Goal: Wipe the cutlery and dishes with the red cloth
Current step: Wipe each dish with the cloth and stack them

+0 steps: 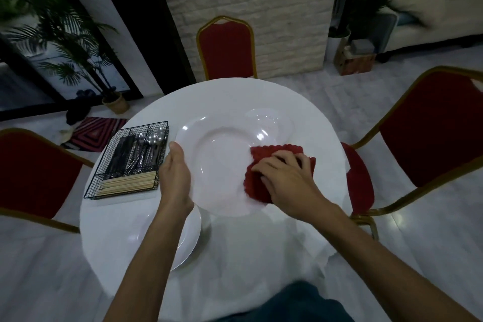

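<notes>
Two hands: we hold one white plate [222,154] above the worktop [235,243], mid-wipe.
Left hand [175,178]: grips the plate's left rim, thumb on top.
Right hand [285,175]: lies spread, fingers pressing the red cloth [277,150] onto the plate's right side.
Cloth position: on the plate, its near edge lapping the rim.
Done so far: this plate looks part-wiped; we cannot tell whether anything else is finished.
Left to do: a second plate [189,238] lies under our left forearm, a third dish [271,120] sits behind, and the cutlery [141,151] and chopsticks [128,184] wait in the wire basket [125,162] at left.
</notes>
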Demonstrator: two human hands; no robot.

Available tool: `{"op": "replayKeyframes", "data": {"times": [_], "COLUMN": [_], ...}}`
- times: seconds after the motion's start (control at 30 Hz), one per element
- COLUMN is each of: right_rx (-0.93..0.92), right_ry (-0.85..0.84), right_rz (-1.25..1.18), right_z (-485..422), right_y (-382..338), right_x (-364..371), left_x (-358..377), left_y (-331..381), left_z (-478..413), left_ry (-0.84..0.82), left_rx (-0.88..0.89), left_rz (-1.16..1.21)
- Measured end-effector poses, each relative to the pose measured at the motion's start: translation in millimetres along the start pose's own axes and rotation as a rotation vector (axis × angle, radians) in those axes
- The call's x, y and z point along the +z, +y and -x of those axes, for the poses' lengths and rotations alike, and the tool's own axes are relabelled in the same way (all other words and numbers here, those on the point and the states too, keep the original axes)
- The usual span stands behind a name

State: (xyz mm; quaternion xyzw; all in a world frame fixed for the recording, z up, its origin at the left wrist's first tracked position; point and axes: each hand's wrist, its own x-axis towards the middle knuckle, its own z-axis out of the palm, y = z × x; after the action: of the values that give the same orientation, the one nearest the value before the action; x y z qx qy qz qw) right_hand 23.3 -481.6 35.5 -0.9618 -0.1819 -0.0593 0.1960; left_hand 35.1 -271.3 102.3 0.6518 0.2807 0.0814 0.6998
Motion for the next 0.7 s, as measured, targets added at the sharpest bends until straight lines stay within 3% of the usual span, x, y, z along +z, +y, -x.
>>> {"op": "replayKeyframes", "data": {"times": [0.1, 0.27, 0.43, 0.6, 0.7], "right_rx": [-0.011, -0.035, -0.085, -0.032, 0.020], "right_ry": [0.041, -0.212, -0.264, -0.270, -0.167], "right_rz": [0.038, -0.238, -0.452, -0.669, -0.659], "right_z": [11.2, 42.1, 18.9, 2.6, 5.8], "right_y": [-8.2, -63.5, -107.9, -87.4, -73.8], "right_x": [0.8, 0.3, -4.6, -10.5, -15.9], "left_x": [-1.6, -2.1, 5.2, -1.8, -4.4], "left_y": [8.7, 2.0, -13.1, -6.7, -4.3], "left_z": [-2.6, -6.7, -8.4, -14.7, -16.4], "left_ry": [0.014, 0.015, -0.043, -0.155, -0.206], "left_rx": [0.001, -0.011, -0.160, -0.290, -0.296], "left_rz": [0.039, 0.057, 0.050, 0.096, 0.138]}}
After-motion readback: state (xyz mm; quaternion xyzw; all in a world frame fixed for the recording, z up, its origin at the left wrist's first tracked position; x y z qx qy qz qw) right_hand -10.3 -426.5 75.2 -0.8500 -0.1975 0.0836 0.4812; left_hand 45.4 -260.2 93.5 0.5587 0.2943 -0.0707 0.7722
